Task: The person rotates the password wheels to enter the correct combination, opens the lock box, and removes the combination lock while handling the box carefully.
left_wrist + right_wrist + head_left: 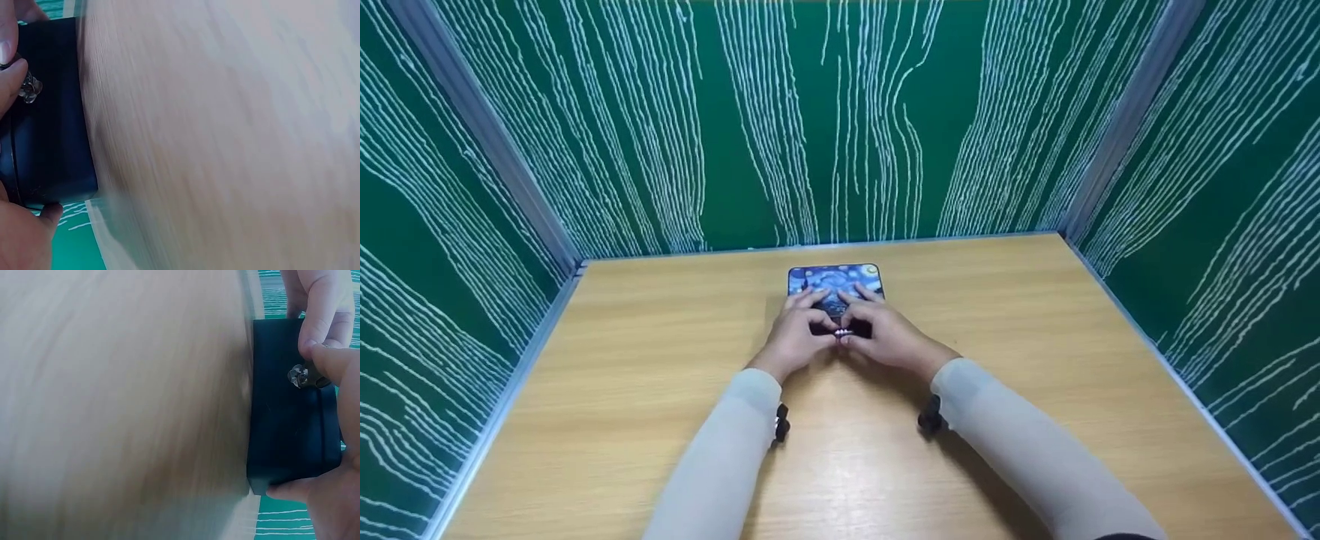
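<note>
Green, white-streaked walls (742, 199) are enclosing the bench (585, 420) on three sides. Between the left hand (795, 337) and right hand (898, 337), a dark box (287, 430) is sitting near the far edge, their fingers pinching its clasp (302, 376) and touching its lid (847, 274). Hands are partly covering both; bench is extending widely either side.

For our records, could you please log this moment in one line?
left hand: fingers on lid, thumb at clasp; right hand: fingers on lid, thumb at clasp; box: on table
</note>
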Tool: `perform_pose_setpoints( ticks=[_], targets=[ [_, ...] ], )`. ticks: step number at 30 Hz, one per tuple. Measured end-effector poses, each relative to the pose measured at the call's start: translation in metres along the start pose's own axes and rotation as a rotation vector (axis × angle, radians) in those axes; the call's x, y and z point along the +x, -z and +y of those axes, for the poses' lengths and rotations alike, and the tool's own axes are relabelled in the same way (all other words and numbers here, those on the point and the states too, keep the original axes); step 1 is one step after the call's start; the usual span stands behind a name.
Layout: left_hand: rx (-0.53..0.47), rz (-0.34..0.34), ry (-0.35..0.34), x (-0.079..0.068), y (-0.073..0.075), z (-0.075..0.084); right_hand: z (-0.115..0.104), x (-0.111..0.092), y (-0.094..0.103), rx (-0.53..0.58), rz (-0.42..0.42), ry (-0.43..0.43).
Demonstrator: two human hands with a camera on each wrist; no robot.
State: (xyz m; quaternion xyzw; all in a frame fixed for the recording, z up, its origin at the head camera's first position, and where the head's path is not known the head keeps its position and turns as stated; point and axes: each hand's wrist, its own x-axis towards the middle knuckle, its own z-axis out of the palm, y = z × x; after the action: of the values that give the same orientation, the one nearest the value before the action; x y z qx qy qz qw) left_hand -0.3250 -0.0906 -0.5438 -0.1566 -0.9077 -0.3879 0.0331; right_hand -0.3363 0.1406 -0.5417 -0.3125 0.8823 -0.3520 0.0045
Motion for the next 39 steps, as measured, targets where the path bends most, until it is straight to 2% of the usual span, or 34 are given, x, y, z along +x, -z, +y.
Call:
perform_pose_setpoints(
  ticks=[7, 14, 19, 23, 39],
  targets=[
    [0.001, -0.012, 0.018, -0.0013, 0.0008, -0.0010, 0.0013, -0.0002, -0.0004, 0.013, -0.010, -0.003],
    [0.006, -0.017, -0.001, -0.0007, 0.0010, -0.0041, 0.0002, 0.0015, -0.0003, 0.019, -0.004, 0.014],
    [-0.009, -0.005, -0.014, -0.0002, 0.0009, -0.0035, -0.0015, 0.0016, 0.0005, 0.032, -0.007, -0.021],
    [-0.020, -0.006, 0.004, 0.0014, 0.0002, -0.0022, -0.0009, 0.0011, 0.0007, 0.028, 0.000, -0.044],
    [-0.018, -0.011, 0.012, 0.0023, 0.0009, -0.0016, -0.0003, 0.0036, -0.0020, 0.030, 0.033, -0.038]
  ],
)
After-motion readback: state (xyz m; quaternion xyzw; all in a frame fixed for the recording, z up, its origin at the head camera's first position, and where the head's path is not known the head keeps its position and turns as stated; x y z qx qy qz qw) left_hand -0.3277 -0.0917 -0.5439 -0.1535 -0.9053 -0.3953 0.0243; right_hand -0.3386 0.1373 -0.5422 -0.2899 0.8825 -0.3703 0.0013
